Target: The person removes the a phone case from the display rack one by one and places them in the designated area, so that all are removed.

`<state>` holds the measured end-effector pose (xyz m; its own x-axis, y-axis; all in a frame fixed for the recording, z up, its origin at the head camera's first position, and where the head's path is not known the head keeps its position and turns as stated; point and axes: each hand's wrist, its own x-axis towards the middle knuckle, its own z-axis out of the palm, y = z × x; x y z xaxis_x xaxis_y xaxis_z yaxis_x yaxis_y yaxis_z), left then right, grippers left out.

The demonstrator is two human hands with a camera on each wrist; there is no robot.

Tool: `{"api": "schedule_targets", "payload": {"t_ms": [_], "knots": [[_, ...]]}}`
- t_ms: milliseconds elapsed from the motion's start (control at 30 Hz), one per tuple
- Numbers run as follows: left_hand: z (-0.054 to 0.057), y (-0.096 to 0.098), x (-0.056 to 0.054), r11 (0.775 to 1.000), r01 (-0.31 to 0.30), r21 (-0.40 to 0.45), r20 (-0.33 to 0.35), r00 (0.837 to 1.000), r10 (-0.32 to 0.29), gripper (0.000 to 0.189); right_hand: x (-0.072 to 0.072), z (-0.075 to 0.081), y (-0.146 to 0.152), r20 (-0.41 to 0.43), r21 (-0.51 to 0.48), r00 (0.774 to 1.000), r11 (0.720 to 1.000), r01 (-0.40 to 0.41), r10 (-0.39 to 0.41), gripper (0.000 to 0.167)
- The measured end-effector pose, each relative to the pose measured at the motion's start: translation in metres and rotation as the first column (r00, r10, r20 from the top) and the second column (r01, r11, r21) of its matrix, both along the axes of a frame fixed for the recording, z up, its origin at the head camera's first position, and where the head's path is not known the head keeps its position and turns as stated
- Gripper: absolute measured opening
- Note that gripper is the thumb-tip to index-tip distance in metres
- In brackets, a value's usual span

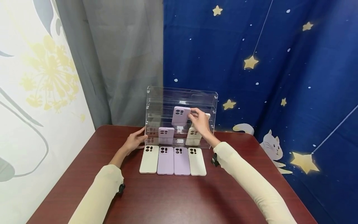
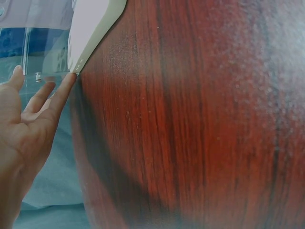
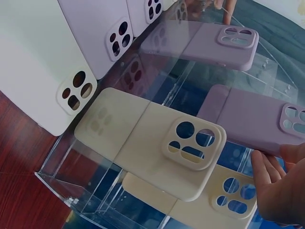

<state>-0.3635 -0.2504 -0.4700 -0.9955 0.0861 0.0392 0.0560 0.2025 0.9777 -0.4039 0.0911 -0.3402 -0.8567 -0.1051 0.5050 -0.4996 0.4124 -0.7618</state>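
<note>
A clear acrylic tiered stand [image 1: 167, 93] rises at the back of the table. My right hand [image 1: 199, 121] pinches the edge of a purple phone case [image 1: 180, 116] between thumb and fingers, at a middle tier. In the right wrist view, that case's lower end sits behind a clear tier lip. Along the lowest tier stand a purple case [image 1: 166, 136] and a cream case [image 1: 193, 137]. Another cream case [image 3: 188, 200] is one tier above, partly covered by my right hand in the head view. My left hand [image 1: 132, 141], fingers extended, touches the stand's left side.
In front of the stand lies a row of cases: a white one [image 1: 149, 160], two purple ones [image 1: 165, 161], and a cream one [image 1: 197, 162]. The dark red wooden table [image 1: 156, 202] reaches to a grey curtain [image 1: 126, 62] and a blue starry curtain [image 1: 237, 40].
</note>
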Motion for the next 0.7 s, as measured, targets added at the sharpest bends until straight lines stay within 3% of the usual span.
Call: {"api": "schedule_targets", "payload": {"t_ms": [300,700], "knots": [[-0.006,-0.002,-0.003,1.0,-0.002,-0.016,0.002,1.0,0.002,0.067,0.006,0.006,-0.001,-0.031,-0.037,0.999,0.999,-0.031,0.029,0.025],[-0.005,-0.002,-0.003,1.0,-0.011,-0.021,0.003,1.0,0.011,0.066,0.015,0.015,-0.001,-0.085,-0.008,0.996,1.0,-0.003,0.002,0.025]]}}
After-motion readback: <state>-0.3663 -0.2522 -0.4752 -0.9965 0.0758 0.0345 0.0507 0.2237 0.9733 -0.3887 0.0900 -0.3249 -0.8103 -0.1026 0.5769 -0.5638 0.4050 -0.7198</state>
